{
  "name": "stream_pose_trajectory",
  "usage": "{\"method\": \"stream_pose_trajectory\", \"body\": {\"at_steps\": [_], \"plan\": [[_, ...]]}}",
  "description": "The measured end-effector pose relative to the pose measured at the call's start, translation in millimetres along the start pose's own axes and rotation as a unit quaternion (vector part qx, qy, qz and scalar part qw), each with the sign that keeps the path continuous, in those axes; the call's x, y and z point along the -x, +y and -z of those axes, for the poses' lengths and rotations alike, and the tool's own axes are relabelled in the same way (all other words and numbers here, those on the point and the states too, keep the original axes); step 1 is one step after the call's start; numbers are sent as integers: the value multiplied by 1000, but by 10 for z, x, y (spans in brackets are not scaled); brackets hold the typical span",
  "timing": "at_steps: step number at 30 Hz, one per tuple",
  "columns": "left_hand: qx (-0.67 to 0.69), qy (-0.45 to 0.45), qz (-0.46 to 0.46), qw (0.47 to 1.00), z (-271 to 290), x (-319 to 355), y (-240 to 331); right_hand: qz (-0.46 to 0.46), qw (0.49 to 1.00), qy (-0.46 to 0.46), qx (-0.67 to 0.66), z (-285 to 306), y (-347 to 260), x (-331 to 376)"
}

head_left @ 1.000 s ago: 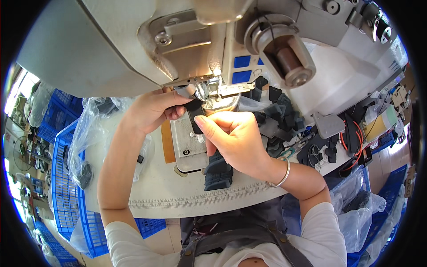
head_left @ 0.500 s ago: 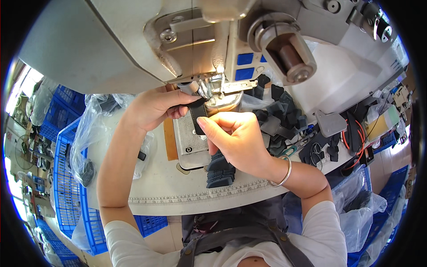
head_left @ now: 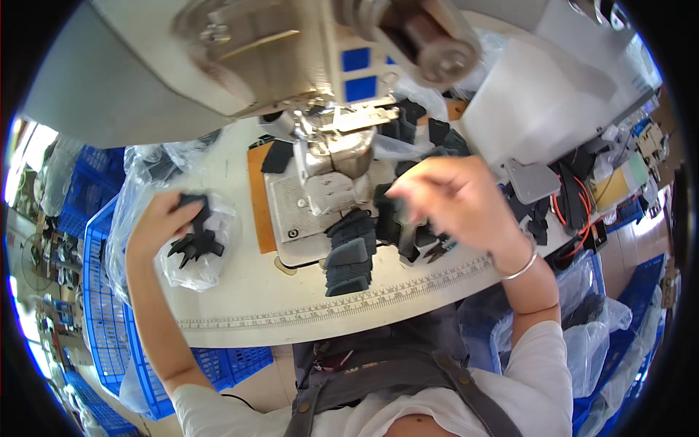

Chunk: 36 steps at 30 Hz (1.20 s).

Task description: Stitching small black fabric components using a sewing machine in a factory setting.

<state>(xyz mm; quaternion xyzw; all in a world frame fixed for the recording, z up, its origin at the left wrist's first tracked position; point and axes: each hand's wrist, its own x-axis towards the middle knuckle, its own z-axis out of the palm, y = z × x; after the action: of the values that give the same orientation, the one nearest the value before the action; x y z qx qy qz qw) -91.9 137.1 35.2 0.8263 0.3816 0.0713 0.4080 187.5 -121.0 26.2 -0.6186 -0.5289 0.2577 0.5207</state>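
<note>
My left hand point(head_left: 162, 220) is at the left of the sewing machine table, thumb and fingers closed on a small dark fabric piece point(head_left: 193, 205). Just below it, a cluster of black pieces point(head_left: 196, 247) lies on a clear plastic bag point(head_left: 186, 275). To the right of the sewing machine point(head_left: 342, 156), my right hand point(head_left: 459, 204) is smeared by motion. It hovers by a loose heap of dark pieces point(head_left: 404, 231), and I cannot make out whether its fingers hold anything. An overlapping stack of dark grey pieces point(head_left: 348, 255) lies in front of the needle area.
The machine head point(head_left: 138, 80) overhangs the table's far side. A printed ruler point(head_left: 320, 313) follows the near edge. Blue crates point(head_left: 109, 306) stand at the left, and plastic bags point(head_left: 590, 335) at the lower right. Orange cable point(head_left: 579, 211) and a grey plate point(head_left: 533, 180) lie right.
My hands have parted from the dark strip under the needle. The left went left and down to the plastic bag; the right moved right. The whole view has shifted slightly.
</note>
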Motion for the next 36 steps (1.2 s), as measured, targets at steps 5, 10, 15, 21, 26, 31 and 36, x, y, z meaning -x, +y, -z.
{"method": "stream_pose_trajectory", "body": {"at_steps": [5, 10, 15, 21, 26, 31, 36], "plan": [[-367, 242, 65, 896, 31, 373, -1037, -41, 968, 130, 211, 561, 394, 264], [-204, 302, -9, 931, -563, 422, -119, 7, 910, 81, 407, 397, 636, 414], [-97, -13, -291, 952, -1580, 560, 403, 21, 906, 117, 407, 287, 690, 394], [-126, 65, -344, 928, -1917, 513, 233, 9, 953, 167, 255, 235, 528, 435], [-122, 87, -350, 925, -1798, 358, 368, -28, 981, 156, 112, 191, 577, 560], [-108, 74, -303, 944, -1808, 161, 334, -29, 990, 136, 19, 5, 583, 638], [-23, -23, -191, 981, -1754, 101, 347, -48, 991, 104, -73, -129, 620, 623]]}}
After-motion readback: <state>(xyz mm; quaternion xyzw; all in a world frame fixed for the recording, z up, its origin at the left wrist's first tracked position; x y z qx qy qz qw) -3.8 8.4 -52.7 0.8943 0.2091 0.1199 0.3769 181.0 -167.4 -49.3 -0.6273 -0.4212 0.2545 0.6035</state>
